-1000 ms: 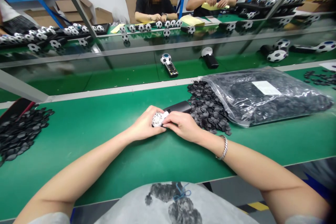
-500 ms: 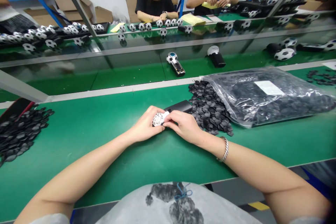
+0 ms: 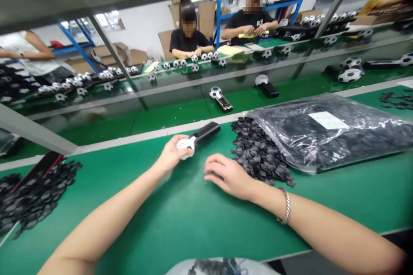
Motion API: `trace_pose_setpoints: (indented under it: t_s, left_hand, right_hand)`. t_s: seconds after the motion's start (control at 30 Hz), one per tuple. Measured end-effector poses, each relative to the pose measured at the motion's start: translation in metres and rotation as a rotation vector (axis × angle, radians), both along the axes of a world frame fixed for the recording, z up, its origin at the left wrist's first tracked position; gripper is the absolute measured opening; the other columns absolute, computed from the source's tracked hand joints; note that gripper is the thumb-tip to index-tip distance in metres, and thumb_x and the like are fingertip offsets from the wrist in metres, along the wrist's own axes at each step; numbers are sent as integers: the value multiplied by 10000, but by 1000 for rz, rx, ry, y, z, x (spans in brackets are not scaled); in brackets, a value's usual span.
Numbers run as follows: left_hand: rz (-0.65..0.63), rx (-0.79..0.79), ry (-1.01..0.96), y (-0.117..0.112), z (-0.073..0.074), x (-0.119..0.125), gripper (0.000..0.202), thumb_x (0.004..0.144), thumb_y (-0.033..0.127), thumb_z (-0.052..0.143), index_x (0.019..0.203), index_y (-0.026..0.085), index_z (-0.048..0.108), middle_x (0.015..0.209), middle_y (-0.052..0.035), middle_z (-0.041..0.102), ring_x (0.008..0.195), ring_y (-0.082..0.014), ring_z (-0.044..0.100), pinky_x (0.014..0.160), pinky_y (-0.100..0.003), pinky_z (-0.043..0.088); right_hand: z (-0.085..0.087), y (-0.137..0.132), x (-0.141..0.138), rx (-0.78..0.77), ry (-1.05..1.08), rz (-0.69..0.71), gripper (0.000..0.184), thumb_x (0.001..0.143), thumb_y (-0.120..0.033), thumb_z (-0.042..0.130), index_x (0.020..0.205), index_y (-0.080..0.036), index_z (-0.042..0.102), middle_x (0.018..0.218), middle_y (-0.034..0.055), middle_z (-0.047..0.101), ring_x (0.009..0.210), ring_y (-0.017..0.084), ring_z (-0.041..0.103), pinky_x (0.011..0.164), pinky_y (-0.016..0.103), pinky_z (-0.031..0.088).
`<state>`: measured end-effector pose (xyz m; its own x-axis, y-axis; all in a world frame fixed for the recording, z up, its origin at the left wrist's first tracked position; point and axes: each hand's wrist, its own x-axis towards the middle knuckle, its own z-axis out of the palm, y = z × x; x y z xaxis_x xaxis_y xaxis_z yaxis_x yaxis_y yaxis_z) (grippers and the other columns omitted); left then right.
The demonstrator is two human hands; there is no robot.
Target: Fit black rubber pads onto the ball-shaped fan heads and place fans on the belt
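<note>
My left hand [image 3: 171, 156] is closed around the white ball-shaped head of a small device with a black handle [image 3: 206, 132], held just above the green table [image 3: 180, 219] and pointing toward the far edge. My right hand [image 3: 226, 175] rests on the table to the right of it, fingers loosely curled and holding nothing. A loose heap of small black pieces [image 3: 258, 152] lies just right of my right hand, spilling from a clear plastic bag [image 3: 329, 131] full of the same pieces.
Another pile of black pieces [image 3: 30, 197] lies at the left. Beyond a metal rail, a conveyor belt [image 3: 161, 116] carries similar devices [image 3: 220, 99]. Two people sit at the far bench with football-patterned balls [image 3: 193, 63]. A grey shelf edge crosses the top.
My right hand let go of the device and dropped to the table. My left hand carried the device forward, away from me. The camera tilted up.
</note>
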<state>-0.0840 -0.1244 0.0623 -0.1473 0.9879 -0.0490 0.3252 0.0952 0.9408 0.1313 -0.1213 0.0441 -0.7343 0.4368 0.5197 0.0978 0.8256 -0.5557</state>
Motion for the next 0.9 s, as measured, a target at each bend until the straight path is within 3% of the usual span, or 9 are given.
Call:
trace_pose_setpoints:
  t_s: [0.1,0.23,0.33,0.43,0.53,0.63,0.77,0.83,0.9]
  left_hand:
    - [226,127,176,56,10,-31,486,636,307,639,1071,168,472,906,-42,578,767,-170,574,681,-296,479]
    - [386,196,363,116,12,-66,403,657,230,607,1033,151,483,1042,-105,524,1029,-258,509,898,-401,402]
    - [443,208,462,131,-4,-81,334,666,195,591,987,151,509,1070,-136,504,1135,-296,434,985,-431,317]
    - [450,219,521,133,-23,-88,408,660,234,619,1041,154,500,1097,-141,491,1157,-296,419,993,-407,319]
    - [448,230,554,136,-29,-94,510,613,263,671,1083,175,492,1110,-116,502,1122,-277,462,971,-371,355]
    - [502,252,548,145,-7,-102,610,608,341,676,1146,174,444,1073,-91,539,1019,-249,539,910,-360,413]
    - [571,326,539,166,56,-119,746,607,466,645,1221,144,370,1045,-79,556,902,-212,581,804,-331,475]
    - [583,323,566,179,86,-127,698,570,508,654,1127,130,468,930,-63,586,812,-222,591,732,-355,494]
    - [565,289,596,194,104,-131,600,536,532,662,957,117,554,742,-35,591,677,-229,587,614,-378,505]
  right_hand:
    - [-4,0,2,75,-121,50,95,906,-205,462,919,-175,551,984,68,528,839,173,520,742,274,435]
    - [-9,4,4,134,-238,60,81,892,-201,487,913,-184,563,973,45,552,805,164,534,712,256,436]
    - [-12,7,4,137,-309,52,70,881,-221,512,905,-193,572,939,29,568,796,156,544,699,239,435]
    - [-16,10,3,149,-366,56,70,868,-246,547,903,-197,582,904,21,583,803,159,549,701,237,435]
    - [-21,12,-1,188,-394,55,90,856,-281,579,891,-200,598,882,17,594,817,165,549,722,245,433]
    - [-27,14,-5,241,-396,47,118,838,-321,604,865,-206,617,842,6,600,791,161,551,704,247,433]
    - [-28,14,-7,290,-384,33,144,812,-357,636,843,-217,631,824,-10,606,771,151,555,649,243,428]
    - [-28,13,-9,310,-386,26,158,802,-375,644,833,-220,632,825,-20,610,767,144,558,626,237,424]
    - [-29,14,-11,328,-394,11,174,802,-402,638,821,-229,630,822,-32,613,758,138,561,596,234,419]
